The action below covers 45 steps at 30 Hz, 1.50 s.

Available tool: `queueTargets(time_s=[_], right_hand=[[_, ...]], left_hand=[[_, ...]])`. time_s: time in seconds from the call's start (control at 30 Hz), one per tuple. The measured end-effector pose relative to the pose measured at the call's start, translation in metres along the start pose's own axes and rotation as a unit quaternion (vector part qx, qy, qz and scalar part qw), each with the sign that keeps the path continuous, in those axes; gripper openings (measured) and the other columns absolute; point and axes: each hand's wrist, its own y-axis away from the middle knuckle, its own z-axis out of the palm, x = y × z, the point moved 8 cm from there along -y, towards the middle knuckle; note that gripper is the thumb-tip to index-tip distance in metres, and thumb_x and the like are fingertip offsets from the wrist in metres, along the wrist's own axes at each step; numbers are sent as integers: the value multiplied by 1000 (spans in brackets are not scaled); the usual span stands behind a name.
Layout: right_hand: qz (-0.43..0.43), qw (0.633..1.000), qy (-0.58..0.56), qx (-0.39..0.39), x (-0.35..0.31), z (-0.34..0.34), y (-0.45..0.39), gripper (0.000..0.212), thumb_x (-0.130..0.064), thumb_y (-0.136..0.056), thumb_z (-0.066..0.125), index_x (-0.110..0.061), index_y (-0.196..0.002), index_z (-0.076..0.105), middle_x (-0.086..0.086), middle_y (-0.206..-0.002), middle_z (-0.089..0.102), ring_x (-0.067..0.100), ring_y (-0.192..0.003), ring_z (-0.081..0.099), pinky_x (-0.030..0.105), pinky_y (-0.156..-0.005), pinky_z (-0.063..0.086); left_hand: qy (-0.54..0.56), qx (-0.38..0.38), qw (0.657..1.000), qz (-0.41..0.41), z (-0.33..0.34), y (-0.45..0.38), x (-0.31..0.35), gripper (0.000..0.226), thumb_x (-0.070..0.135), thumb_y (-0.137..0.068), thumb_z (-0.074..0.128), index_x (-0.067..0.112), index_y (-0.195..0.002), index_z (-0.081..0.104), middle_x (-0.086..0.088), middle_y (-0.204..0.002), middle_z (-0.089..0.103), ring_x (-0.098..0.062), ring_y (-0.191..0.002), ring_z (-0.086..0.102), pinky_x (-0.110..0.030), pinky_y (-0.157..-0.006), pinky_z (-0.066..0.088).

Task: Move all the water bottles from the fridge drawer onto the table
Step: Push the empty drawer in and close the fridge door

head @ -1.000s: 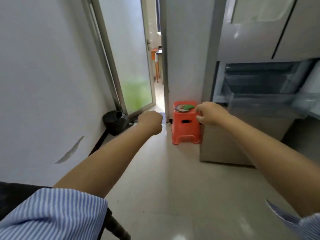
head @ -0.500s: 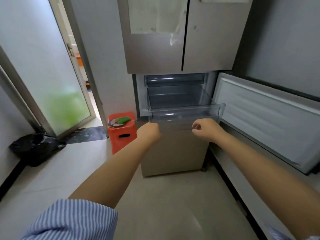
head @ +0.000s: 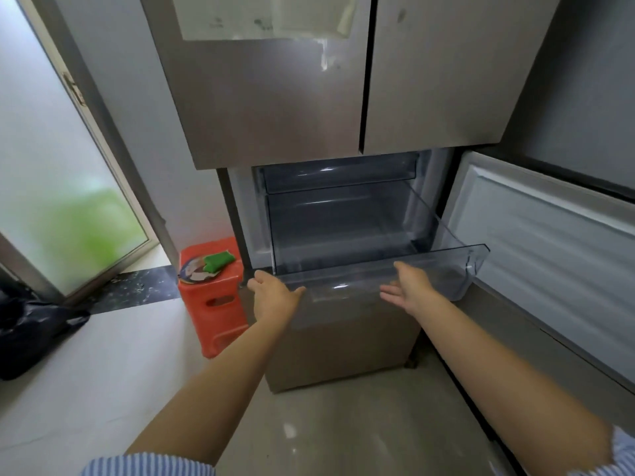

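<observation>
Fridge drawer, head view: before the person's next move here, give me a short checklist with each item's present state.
1. Clear plastic fridge drawer pulled out: ok; it juts past the grey fridge body.
2. Water bottles left in the drawer: cannot tell for sure; none show through its clear walls, it looks empty.
3. Left hand free: ok, open, empty, at the drawer's front left corner.
4. Right hand free: ok, open, empty, at the front rim.
5. Lower fridge door out of the way: ok, swung wide to the right.
6. Table with the bottles: cannot tell, not in view.
</observation>
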Motion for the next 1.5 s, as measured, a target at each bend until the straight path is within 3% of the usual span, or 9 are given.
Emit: queueTargets(time_s=[0.2,0.3,0.4,0.53,0.63,0.73,0.97,1.13,1.5], right_hand=[[10,997,-73,18,-12,45,-54,42,3,-93,33,0,-135,32,13,-88,46,35,-94,61,38,-74,51],[-15,999,-39,14,-35,64,-78,43,1,-93,35,3,-136,29,21,-108,50,35,-104,59,35,-64,53],[-30,999,-13,17,-51,77,-109,45,-5,-97,33,5,-139,20,30,-133,42,36,-108,58,36,-78,51],[-26,995,92,3,-68,109,-159,51,-22,-100,30,10,-139,20,28,-127,50,38,-109,59,37,-81,50],[-99,934,342,32,-96,120,-191,46,-27,-99,29,7,-127,42,25,-120,58,35,-103,60,32,-72,44],[-183,841,509,21,-116,129,-214,35,-17,-99,28,4,-114,52,26,-113,59,29,-92,58,28,-68,38],[-173,783,595,57,-125,132,-245,61,-31,-99,26,8,-142,7,25,-126,54,35,-111,55,35,-84,47],[-193,762,618,12,-125,122,-241,57,-20,-97,33,3,-143,8,25,-128,52,37,-111,54,38,-84,47],[-292,704,640,97,-112,-38,-98,42,-17,-91,43,-3,-130,37,24,-125,48,37,-110,48,41,-85,43]], left_hand=[[-62,13,995,81,-15,-70,5,65,47,-64,77,5,-107,52,-14,-115,52,-32,-98,58,-40,-84,51],[-41,26,994,97,-17,-102,21,74,42,-62,81,3,-115,45,-14,-113,54,-32,-100,57,-38,-81,50],[16,42,996,70,-6,-129,28,67,32,-68,80,0,-114,42,-17,-111,54,-33,-100,56,-36,-78,46],[121,115,986,10,-2,-163,38,44,15,-80,70,-5,-110,44,-23,-115,48,-35,-102,53,-37,-91,42],[34,119,988,88,16,-179,69,31,9,-87,58,-8,-112,50,-25,-122,44,-35,-106,49,-25,-88,32],[-78,99,977,171,38,-199,99,42,3,-87,51,-4,-129,44,-24,-138,34,-38,-123,38,-35,-101,33],[-159,94,956,227,67,-215,106,60,-12,-66,65,-17,-123,47,-42,-120,48,-59,-115,43,-59,-92,46],[-248,46,951,182,74,-213,98,66,6,-84,51,6,-144,23,-20,-149,20,-36,-140,16,-43,-110,32],[-401,-72,855,320,132,-60,138,33,12,-87,48,4,-119,51,-16,-126,46,-32,-119,41,-40,-100,36]])
